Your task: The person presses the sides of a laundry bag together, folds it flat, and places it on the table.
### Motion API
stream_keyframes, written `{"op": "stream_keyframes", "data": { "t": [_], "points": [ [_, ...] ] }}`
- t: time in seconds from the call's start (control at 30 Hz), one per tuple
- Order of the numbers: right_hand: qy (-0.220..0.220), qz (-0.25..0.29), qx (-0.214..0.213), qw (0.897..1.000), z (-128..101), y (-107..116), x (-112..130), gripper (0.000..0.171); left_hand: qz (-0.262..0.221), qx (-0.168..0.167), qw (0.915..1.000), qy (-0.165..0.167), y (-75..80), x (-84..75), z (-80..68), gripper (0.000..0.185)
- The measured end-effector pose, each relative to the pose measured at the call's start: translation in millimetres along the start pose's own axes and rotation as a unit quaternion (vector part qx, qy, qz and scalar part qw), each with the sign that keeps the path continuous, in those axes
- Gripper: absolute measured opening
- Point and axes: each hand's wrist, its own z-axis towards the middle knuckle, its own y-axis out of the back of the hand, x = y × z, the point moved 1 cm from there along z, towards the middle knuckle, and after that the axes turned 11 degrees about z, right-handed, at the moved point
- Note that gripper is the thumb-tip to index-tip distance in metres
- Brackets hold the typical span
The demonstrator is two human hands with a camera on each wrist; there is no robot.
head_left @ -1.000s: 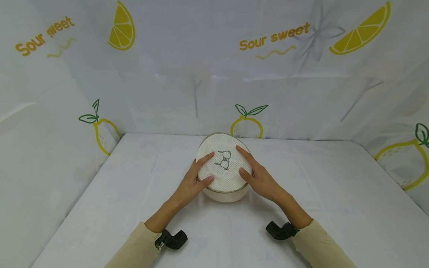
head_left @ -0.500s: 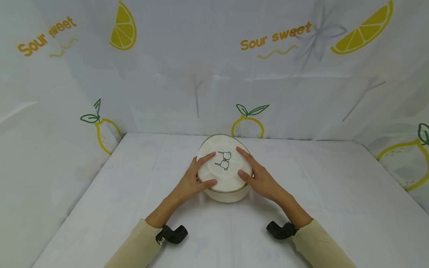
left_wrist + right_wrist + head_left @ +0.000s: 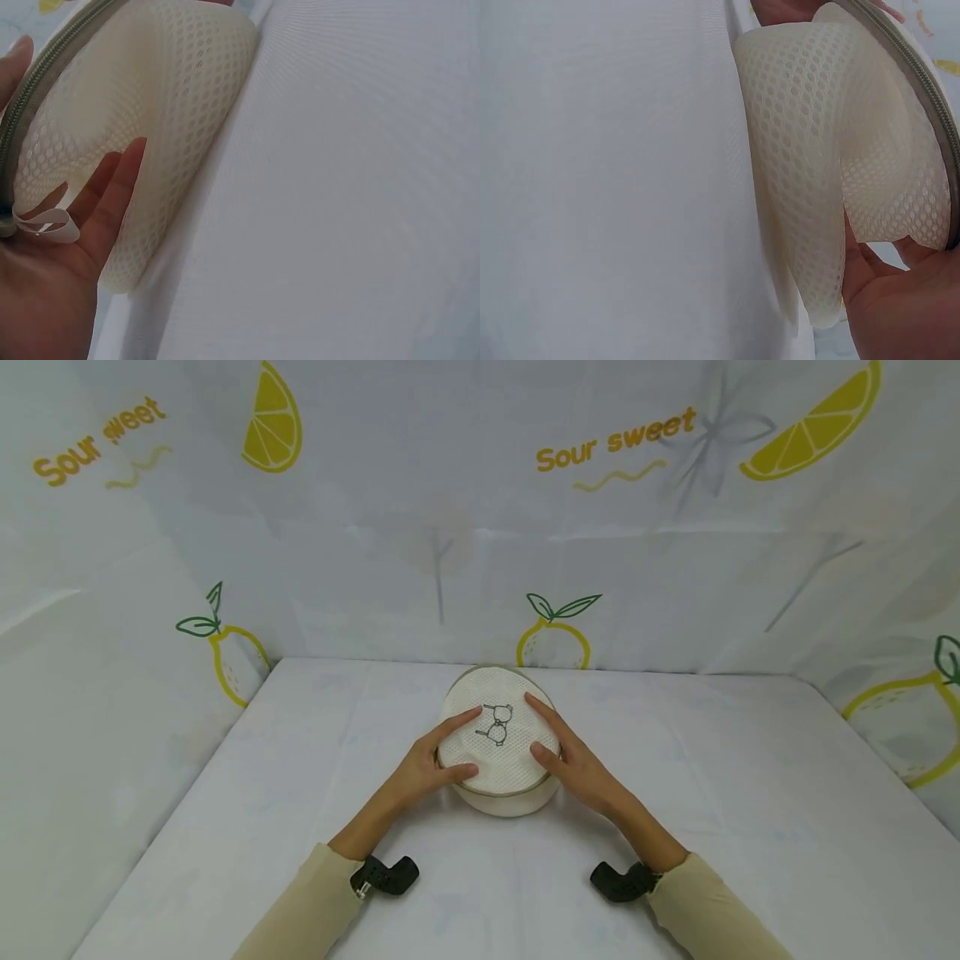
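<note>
Here we list one round, cream mesh laundry pouch point(image 3: 498, 747), domed and zippered, standing on the white tablecloth point(image 3: 712, 793) roughly midway across it and toward the far wall. A small line drawing point(image 3: 495, 724) marks the centre of its flat top.

Position relative to us: the pouch lies straight ahead, between both hands, so neither arm reaches further than the other. We judge the two equally near. Being circular, it offers no long axis; the only line to reckon with is the grey zipper band point(image 3: 30, 90) running round the upper edge.

Left hand point(image 3: 427, 768): laid against the pouch's left flank, forefinger stretched over the top toward the drawing, thumb on the near rim. In the left wrist view the fingers point(image 3: 112, 195) lie straight along the mesh wall, and a small white fabric loop point(image 3: 49, 221) sits at the palm beside the zipper. They are pressing rather than gripping.

Right hand point(image 3: 577, 764): mirrored on the right flank, forefinger over the top, thumb on the near rim. In the right wrist view the palm point(image 3: 900, 300) cradles the side, where the mesh wall buckles inward in a soft fold.

Both hands are apart from each other, flat-fingered, with the pouch cupped between them.

Also present: a lemon-print backdrop point(image 3: 480, 527) on three sides, and a black wrist camera point(image 3: 386, 877) on each beige sleeve point(image 3: 300, 918).
</note>
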Motion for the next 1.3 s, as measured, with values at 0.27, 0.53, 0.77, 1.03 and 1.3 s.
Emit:
{"op": "stream_keyframes", "data": {
  "t": [0.27,0.53,0.77,1.03,1.3],
  "points": [
    [-0.004,0.032,-0.018,0.999,-2,-3,2,0.054,0.008,-0.004,0.9998,-0.020,-3.5,0.0,-2.1,0.066],
    [-0.011,0.012,-0.027,0.999,-2,-2,4,0.053,0.016,-0.001,0.9996,-0.023,-5.6,-2.0,-0.9,0.064],
    [-0.019,0.009,-0.023,1.000,-3,-7,22,0.055,0.026,0.005,0.9996,0.003,-4.9,-6.1,-1.0,0.067],
    [-0.024,0.003,-0.026,0.999,-1,-4,4,0.054,0.042,0.015,0.9990,0.002,3.1,-36.2,-5.0,0.064],
    [-0.029,0.002,-0.028,0.999,-2,-6,2,0.054,0.038,0.013,0.9992,0.007,-1.2,-25.2,-3.9,0.065]
  ]
}}
